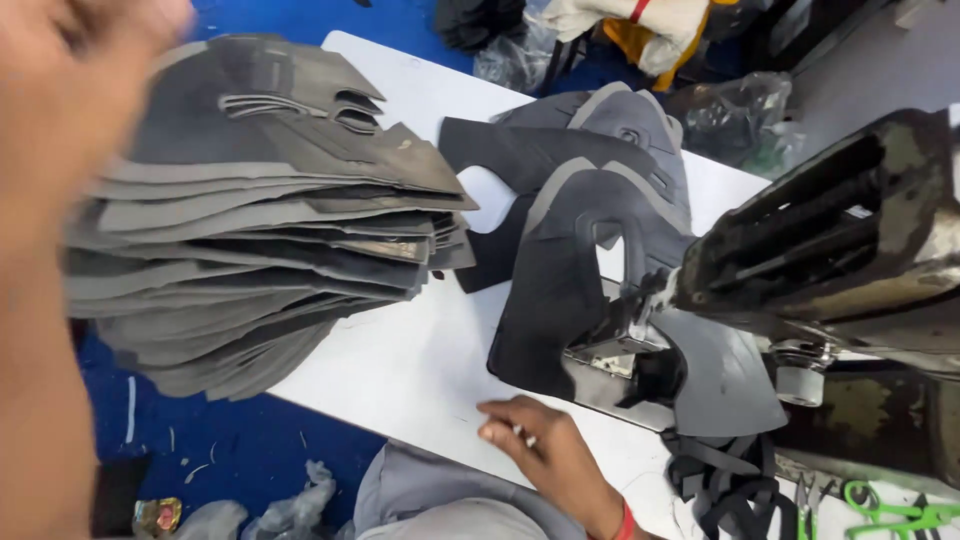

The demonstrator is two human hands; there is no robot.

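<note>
Resting on the white table [420,370], the right hand [545,455] lies loosely curled, holding nothing, beside the grey piece [560,290] under the machine [830,250]; left hand [70,120] blurred, grip unclear, over the stack [260,250].

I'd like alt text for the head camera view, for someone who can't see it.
A right hand rests on a white table beside a grey cut piece under a sewing machine. A blurred left hand hangs near a tall stack of grey pieces.

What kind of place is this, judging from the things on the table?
Probably a shoe or leather-goods sewing workshop. A big stack of cut grey pieces lies on the white table, one dark piece sits under a worn industrial sewing machine, and green scissors lie nearby.
</note>
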